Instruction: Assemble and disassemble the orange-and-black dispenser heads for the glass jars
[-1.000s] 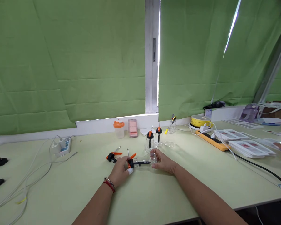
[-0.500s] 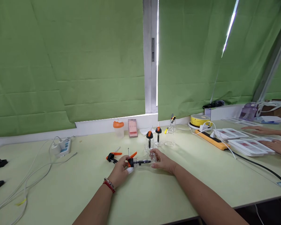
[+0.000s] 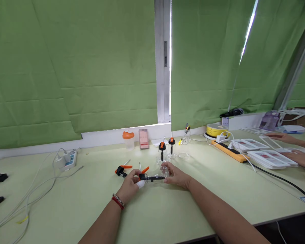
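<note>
A clear glass bottle (image 3: 165,171) lies on its side between my hands, low over the table. My left hand (image 3: 130,183) grips its neck end by the black pump head (image 3: 142,177), which has an orange lever; a white wrap covers one fingertip. The pump's black tube (image 3: 154,178) runs inside the glass. Round the bottle's base end curl the fingers of my right hand (image 3: 177,176). Just left of them rests a loose pump head (image 3: 120,170) with an orange lever and metal spout. Two similar bottles with pump heads (image 3: 162,147) (image 3: 171,141) stand upright beyond.
Behind are an orange-lidded cup (image 3: 128,140), a pink box (image 3: 143,139), clear glassware (image 3: 184,155) and yellow-handled tools (image 3: 187,129). Cables and a white power strip (image 3: 70,161) lie left. Rightward are an orange power strip (image 3: 228,151), white packs (image 3: 270,159) and another person's hands (image 3: 296,156).
The black tube in the bottle has turned and shifted slightly downward, while my hands stay nearly in place. The other person's far hand now holds up a clear-framed flat piece.
</note>
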A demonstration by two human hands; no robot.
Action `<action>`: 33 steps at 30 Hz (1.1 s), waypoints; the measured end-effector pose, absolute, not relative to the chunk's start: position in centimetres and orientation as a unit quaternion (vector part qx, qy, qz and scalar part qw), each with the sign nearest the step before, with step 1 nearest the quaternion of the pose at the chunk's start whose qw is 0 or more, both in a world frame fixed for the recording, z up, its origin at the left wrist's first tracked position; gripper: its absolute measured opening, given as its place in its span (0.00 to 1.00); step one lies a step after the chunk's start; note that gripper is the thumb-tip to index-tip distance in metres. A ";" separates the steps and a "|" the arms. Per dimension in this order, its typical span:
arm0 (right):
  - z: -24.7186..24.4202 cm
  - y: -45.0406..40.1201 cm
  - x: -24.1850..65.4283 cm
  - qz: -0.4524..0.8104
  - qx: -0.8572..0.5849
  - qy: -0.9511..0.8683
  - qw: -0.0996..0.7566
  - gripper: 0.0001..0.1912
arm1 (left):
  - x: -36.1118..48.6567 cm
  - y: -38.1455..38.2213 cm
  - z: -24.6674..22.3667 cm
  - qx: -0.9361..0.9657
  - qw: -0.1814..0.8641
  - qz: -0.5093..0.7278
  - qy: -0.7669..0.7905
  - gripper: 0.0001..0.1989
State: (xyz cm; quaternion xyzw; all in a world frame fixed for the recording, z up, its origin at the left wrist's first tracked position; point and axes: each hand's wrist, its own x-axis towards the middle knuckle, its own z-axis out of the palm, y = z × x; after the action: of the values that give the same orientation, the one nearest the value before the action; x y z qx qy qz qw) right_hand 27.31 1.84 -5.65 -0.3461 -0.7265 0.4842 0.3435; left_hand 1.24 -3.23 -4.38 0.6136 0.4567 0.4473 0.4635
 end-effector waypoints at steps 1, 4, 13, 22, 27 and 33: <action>-5.6 1.8 27.3 0.485 -0.344 -0.728 0.342 0.38 | 1.3 -3.3 -4.1 0.596 0.472 0.462 0.457 0.13; -5.6 1.5 26.9 0.483 -0.339 -0.735 0.336 0.38 | 1.7 -3.6 -3.5 0.532 0.494 0.505 0.466 0.11; -5.7 0.4 25.4 0.412 -0.321 -0.770 0.365 0.38 | 2.1 -3.0 -4.1 0.398 0.575 0.508 0.503 0.12; -5.4 -0.1 25.3 0.371 -0.333 -0.785 0.368 0.39 | 2.6 -3.8 -3.7 0.486 0.536 0.468 0.507 0.23; -5.5 -0.1 25.1 0.403 -0.337 -0.768 0.368 0.37 | 2.9 -4.2 -3.5 0.509 0.501 0.463 0.525 0.26; -5.7 0.2 25.2 0.480 -0.312 -0.719 0.393 0.31 | 3.1 -4.3 -3.9 0.557 0.455 0.462 0.519 0.30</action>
State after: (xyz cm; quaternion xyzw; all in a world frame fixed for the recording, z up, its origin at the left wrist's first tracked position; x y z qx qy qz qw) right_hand 25.15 0.19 -5.69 -0.3123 -0.7195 0.4802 0.3928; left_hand 3.12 -4.30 -3.89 0.5572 0.5191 0.4618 0.4548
